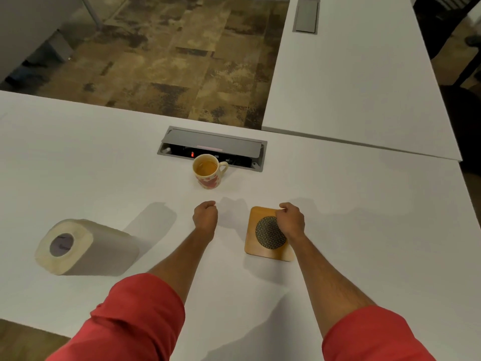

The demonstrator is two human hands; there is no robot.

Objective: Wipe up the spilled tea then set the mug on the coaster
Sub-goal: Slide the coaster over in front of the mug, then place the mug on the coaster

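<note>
A cream mug (209,173) with red patterns stands upright on the white table (104,157), holding amber tea, its handle to the right. A square wooden coaster (263,246) with a dark woven disc lies nearer me, to the right. My right hand (291,220) hovers over the coaster's far right corner with its fingers curled, holding nothing. My left hand (205,216) is a loose fist above the table, just in front of the mug, holding nothing. A roll of paper towel (86,246) lies on its side at the left. I see no spill on the table.
An open grey cable box (212,148) with a red light is set into the table right behind the mug. A second white table (364,74) stretches away at the right with a closed cable box (306,15). Patterned floor lies beyond the far edge.
</note>
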